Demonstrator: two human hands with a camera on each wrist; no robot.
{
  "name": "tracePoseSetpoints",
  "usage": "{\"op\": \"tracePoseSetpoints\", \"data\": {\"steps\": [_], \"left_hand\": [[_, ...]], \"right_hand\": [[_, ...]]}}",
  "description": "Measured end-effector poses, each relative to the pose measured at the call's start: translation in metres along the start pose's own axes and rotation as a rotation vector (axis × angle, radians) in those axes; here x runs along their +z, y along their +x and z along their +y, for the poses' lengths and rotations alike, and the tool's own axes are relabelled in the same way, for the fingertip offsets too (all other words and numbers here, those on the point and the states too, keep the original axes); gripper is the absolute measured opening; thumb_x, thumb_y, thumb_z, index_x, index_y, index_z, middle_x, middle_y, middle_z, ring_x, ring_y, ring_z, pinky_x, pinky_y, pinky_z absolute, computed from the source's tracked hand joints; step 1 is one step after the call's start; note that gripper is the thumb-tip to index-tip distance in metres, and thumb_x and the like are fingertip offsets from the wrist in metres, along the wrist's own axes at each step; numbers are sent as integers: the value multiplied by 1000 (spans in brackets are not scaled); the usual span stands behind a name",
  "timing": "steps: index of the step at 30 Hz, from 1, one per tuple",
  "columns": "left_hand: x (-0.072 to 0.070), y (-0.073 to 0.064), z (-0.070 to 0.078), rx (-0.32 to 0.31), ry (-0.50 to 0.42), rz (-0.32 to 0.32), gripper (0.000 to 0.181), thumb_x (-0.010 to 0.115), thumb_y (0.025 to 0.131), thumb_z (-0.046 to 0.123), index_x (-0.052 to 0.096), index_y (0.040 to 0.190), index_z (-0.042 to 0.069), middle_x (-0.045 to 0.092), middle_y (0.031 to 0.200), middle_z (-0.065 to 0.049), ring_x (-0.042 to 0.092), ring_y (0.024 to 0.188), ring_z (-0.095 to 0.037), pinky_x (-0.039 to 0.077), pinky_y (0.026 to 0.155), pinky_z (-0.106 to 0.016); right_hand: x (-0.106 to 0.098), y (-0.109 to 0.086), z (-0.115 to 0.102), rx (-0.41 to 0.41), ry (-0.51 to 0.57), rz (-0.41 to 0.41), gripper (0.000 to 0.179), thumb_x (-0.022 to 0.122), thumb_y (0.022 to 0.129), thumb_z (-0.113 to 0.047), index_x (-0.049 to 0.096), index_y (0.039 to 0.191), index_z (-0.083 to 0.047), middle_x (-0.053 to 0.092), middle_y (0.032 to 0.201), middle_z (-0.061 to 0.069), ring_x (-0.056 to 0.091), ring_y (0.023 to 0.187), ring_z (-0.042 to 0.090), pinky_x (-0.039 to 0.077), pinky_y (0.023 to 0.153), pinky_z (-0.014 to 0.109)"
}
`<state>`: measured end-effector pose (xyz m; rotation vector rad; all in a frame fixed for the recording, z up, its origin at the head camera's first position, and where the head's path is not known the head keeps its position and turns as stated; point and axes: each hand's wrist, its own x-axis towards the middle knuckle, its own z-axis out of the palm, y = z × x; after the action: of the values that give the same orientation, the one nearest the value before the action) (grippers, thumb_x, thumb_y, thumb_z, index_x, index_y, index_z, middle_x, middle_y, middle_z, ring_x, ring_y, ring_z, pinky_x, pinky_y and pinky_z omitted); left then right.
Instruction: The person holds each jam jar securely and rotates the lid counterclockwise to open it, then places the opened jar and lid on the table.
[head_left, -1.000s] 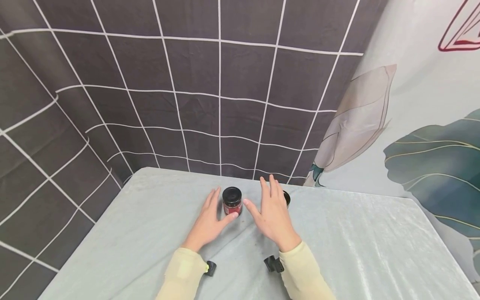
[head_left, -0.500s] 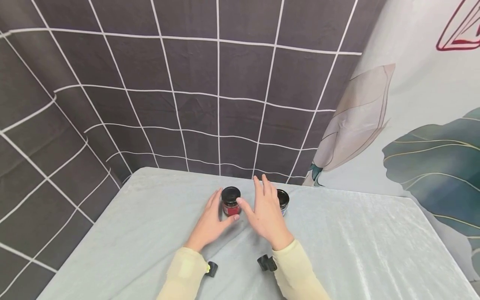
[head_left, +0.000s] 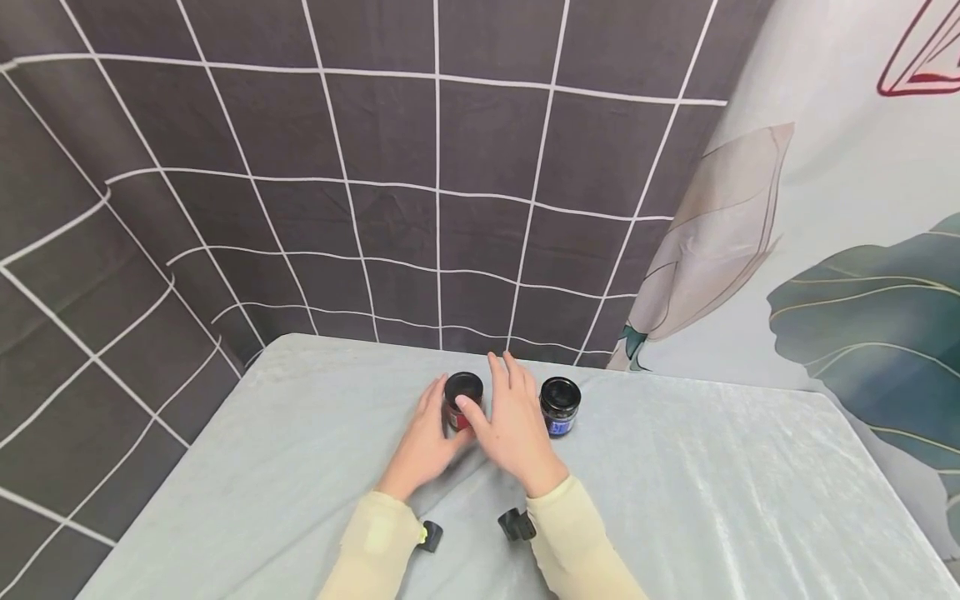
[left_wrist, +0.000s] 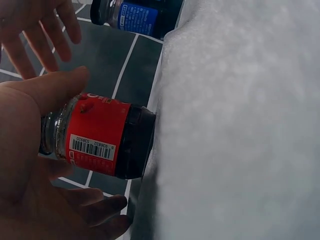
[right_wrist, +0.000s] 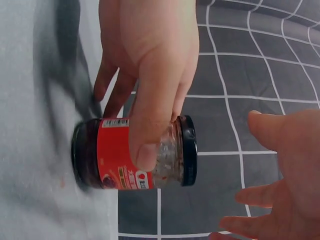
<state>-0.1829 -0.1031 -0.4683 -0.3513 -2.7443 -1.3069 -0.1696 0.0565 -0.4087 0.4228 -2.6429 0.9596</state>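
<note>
A glass jar with a red label [head_left: 463, 417] and a black lid stands upright on the cloth-covered table. My left hand [head_left: 423, 450] curls round it, fingers on its far left side and the thumb [right_wrist: 150, 140] laid across its front in the right wrist view. My right hand [head_left: 517, 429] hovers just right of this jar with fingers spread and nothing in them; its thumb overlaps the lid in the head view. Right of that hand stands a second jar, blue-labelled [head_left: 559, 408], also black-lidded. Its blue label [left_wrist: 137, 19] shows at the top of the left wrist view.
Pale velvety cloth [head_left: 712, 483] covers the table. A dark curtain with a white grid [head_left: 382, 217] hangs behind the far edge, and a leaf-patterned curtain [head_left: 862, 292] hangs at right. Both wrists wear small black cameras.
My right hand has moved left toward the red-labelled jar, bringing the blue-labelled jar behind it into full view. The left thumb has drawn in closer against the red-labelled jar, which stays in place.
</note>
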Motion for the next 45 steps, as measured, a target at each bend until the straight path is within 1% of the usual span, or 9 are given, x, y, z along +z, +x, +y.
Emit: {"op": "tracePoseSetpoints", "data": {"steps": [5, 10, 16, 22, 28, 32, 40, 42, 45], "left_hand": [[0, 2, 1, -15, -11, 11, 92, 74, 86, 29, 24, 156, -5, 29, 158, -27, 31, 145, -42, 29, 115, -55], [0, 2, -2, -8, -20, 38, 93, 77, 81, 24, 27, 153, -7, 33, 156, -28, 34, 143, -43, 30, 114, -55], [-1, 3, -4, -38, -22, 11, 92, 76, 83, 24, 26, 155, -6, 33, 156, -27, 33, 144, -43, 30, 115, -55], [-2, 3, -5, -18, -14, -7, 92, 77, 82, 23, 27, 153, -8, 34, 154, -30, 35, 142, -44, 31, 114, -55], [0, 3, -6, 7, -9, -1, 89, 75, 85, 23, 28, 152, -9, 35, 154, -30, 35, 143, -43, 30, 115, -54], [2, 3, -7, 18, -11, 11, 85, 74, 87, 23, 29, 152, -9, 35, 154, -29, 35, 143, -42, 30, 115, -53], [4, 5, -7, 59, -17, 24, 81, 73, 87, 19, 32, 150, -11, 39, 151, -29, 38, 141, -42, 31, 115, -53], [4, 5, -6, 59, -21, 24, 80, 73, 87, 18, 33, 149, -11, 39, 151, -29, 38, 141, -42, 32, 114, -53], [3, 6, -5, 31, -21, 18, 81, 73, 87, 20, 33, 150, -8, 39, 152, -27, 38, 141, -40, 32, 114, -53]], "right_hand": [[3, 2, -4, -6, 13, 7, 73, 60, 98, -41, 39, 148, 8, 35, 152, 34, 33, 140, 47, 31, 111, 61], [7, 4, -5, -19, 23, 24, 71, 61, 97, -37, 41, 146, 10, 38, 149, 34, 36, 138, 48, 33, 109, 61], [13, 5, -8, -28, 38, 35, 69, 62, 96, -36, 42, 145, 9, 40, 147, 33, 38, 137, 47, 33, 110, 58], [18, 5, -11, -17, 47, 32, 69, 62, 96, -36, 42, 146, 7, 41, 148, 31, 38, 138, 44, 35, 111, 56], [21, 4, -12, 1, 67, 36, 69, 63, 96, -35, 42, 147, 6, 41, 149, 29, 37, 138, 43, 35, 111, 56], [23, 4, -12, -11, 78, 44, 69, 63, 95, -35, 43, 145, 8, 42, 148, 31, 38, 137, 45, 35, 110, 57], [26, 2, -10, 6, 97, 45, 68, 64, 95, -34, 43, 145, 7, 41, 148, 31, 39, 137, 44, 35, 110, 56], [26, 2, -9, 8, 101, 42, 68, 64, 95, -33, 43, 146, 7, 41, 148, 31, 38, 137, 44, 34, 110, 56], [25, 2, -8, 8, 108, 52, 68, 64, 95, -33, 43, 145, 8, 42, 147, 31, 39, 135, 45, 36, 109, 56]]}}
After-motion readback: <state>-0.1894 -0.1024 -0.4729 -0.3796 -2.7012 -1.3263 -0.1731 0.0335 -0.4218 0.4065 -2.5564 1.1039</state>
